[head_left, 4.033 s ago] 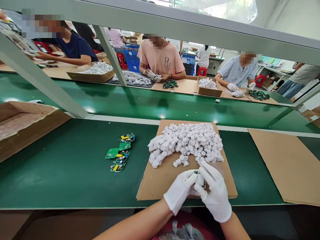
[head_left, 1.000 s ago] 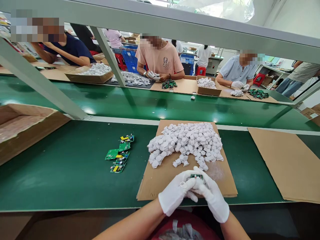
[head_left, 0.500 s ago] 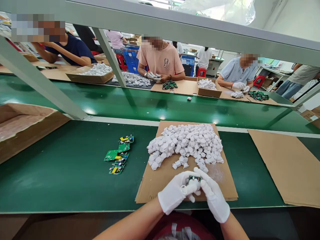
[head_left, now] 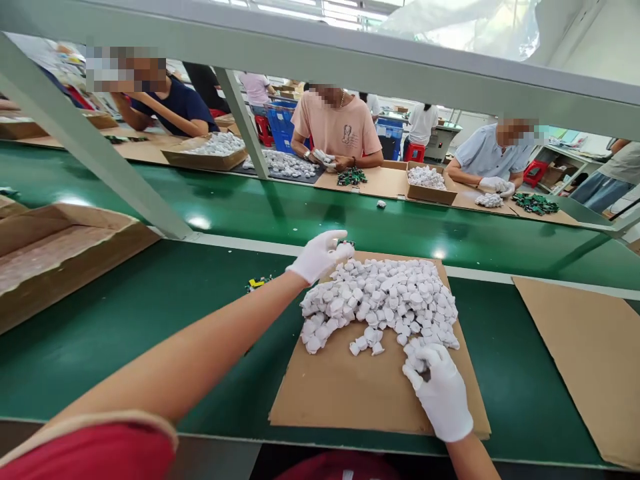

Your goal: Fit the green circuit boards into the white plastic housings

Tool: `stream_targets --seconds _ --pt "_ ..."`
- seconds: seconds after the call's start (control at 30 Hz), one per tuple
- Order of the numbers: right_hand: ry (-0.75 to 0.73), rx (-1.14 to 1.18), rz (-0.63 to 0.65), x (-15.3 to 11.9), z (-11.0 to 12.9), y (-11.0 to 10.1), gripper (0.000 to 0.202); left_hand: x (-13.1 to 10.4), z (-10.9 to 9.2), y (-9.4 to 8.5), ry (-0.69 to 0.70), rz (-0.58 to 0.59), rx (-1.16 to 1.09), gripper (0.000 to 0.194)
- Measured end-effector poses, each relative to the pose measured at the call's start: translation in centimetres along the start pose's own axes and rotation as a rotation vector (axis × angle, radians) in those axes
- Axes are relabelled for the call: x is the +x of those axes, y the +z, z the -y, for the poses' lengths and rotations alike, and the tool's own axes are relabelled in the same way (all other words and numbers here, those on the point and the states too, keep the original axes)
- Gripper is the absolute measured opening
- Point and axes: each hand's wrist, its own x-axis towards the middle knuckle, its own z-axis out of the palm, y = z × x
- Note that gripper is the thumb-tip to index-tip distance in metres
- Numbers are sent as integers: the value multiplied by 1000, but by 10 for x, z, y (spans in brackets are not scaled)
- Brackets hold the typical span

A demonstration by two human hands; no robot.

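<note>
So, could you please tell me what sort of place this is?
Probably an electronics assembly workshop: a heap of white pieces lies on cardboard, co-workers work across the green surface, and a pile of green circuit boards lies near one.

Circuit boards (head_left: 258, 283) partly hidden behind left forearm (head_left: 200, 347), carton (head_left: 90, 270) cropped left, cardboard sheet (head_left: 583, 360) cropped right

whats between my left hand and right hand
In the head view, the heap of white pieces on the cardboard sheet lies between your left hand and right hand.
</note>
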Motion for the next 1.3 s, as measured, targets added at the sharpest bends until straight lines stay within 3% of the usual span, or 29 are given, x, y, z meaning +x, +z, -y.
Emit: stream_targets --seconds 0.13,0.23,0.33,0.5,0.6,0.67,0.77,0.83,0.93,0.97,1.0,1.1,1.17,1.3 --pt "-9 29 -32 -2 -8 4 17 73 31 13 -91 -28 113 50" --pt "20 -23 -188 -2 -16 5 23 105 49 19 -154 -65 189 37" --pt "-17 -119 -307 0 -23 9 22 117 60 17 -219 -112 259 33" --pt "-103 -90 -60 4 -18 9 20 111 64 0 -254 -157 307 40" --pt "-4 7 28 7 -11 2 17 88 54 -8 -173 -124 281 43" --pt "151 131 48 10 -7 -4 16 61 41 -11 -93 -85 240 39" --pt "403 461 4 16 -3 -12 20 3 18 -13 14 -34 158 39" --pt "484 647 -37 18 1 -16 24 -45 3 -9 100 6 60 37" --pt "514 762 -59 16 12 -18 28 -113 -10 17 10 334 -198 33" --pt "517 800 -61 14 17 -18 27 -131 -11 32 -66 409 -286 34" --pt "517 834 -61 11 22 -18 26 -146 -10 48 -124 407 -371 40" --pt "509 820 -46 2 34 -17 34 -167 -3 93 -207 384 -601 54" --pt "538 794 -29 -2 37 -15 42 -171 2 113 -237 393 -736 47" --pt "767 1178 -145 -4 33 -12 40 -172 10 124 -387 434 -899 44"
